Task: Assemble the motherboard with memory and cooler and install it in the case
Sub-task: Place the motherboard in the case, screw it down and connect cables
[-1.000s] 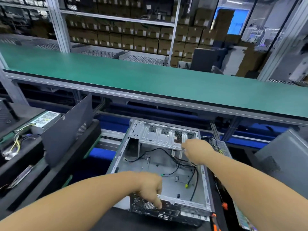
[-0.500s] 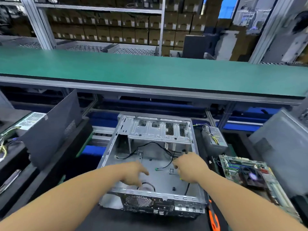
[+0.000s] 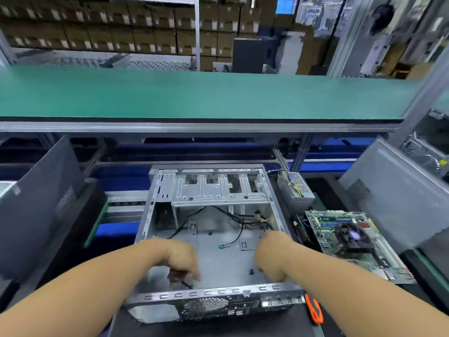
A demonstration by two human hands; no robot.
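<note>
An open metal computer case (image 3: 218, 291) lies on its side in front of me, with loose black cables (image 3: 241, 228) and a green plug (image 3: 221, 246) on its floor. My left hand (image 3: 182, 257) reaches into the near left part of the case, its fingers curled down over a black cable (image 3: 185, 284). My right hand (image 3: 272, 259) is inside at the near right wall, with its fingers hidden beneath it. To the right of the case lies the green motherboard (image 3: 323, 229), carrying its black cooler (image 3: 352, 239) and memory sticks.
A grey power supply (image 3: 295, 190) sits beyond the case's far right corner. An orange-handled tool (image 3: 314, 310) lies near the front right. Dark side panels lean at the left (image 3: 36, 203) and right (image 3: 393, 190). A green conveyor (image 3: 194, 93) runs across behind.
Both hands drew back toward me inside the case. The left left the rear rim and came down on the floor cable. The right moved from the far drive cage to the near right wall.
</note>
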